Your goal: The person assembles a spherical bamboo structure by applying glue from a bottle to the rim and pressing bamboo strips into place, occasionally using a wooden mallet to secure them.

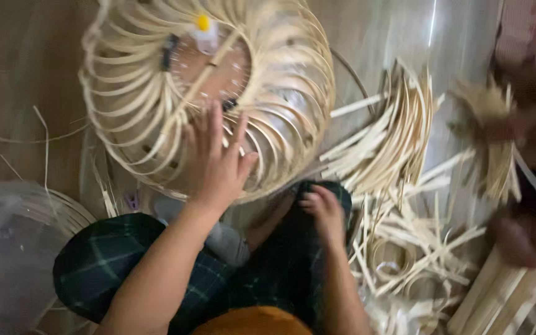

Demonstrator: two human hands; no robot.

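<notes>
A large round frame of curved pale bamboo strips (125, 93) rests on the floor before my knees. My left hand (218, 158) lies flat on its near side, fingers spread over the ribs. Down by my dark plaid trouser leg (268, 273), my right hand (324, 211) is curled shut; whether it holds anything cannot be told. Inside the frame a small bottle with a yellow cap (204, 31) sits near a wooden cross stick (203, 77).
Loose bamboo strips (392, 142) and offcuts lie heaped on the floor to the right, with small rings (392, 257) among them. Another person (528, 124), blurred, holds a bundle of strips at the far right. A clear plastic bag (7, 248) lies at the lower left.
</notes>
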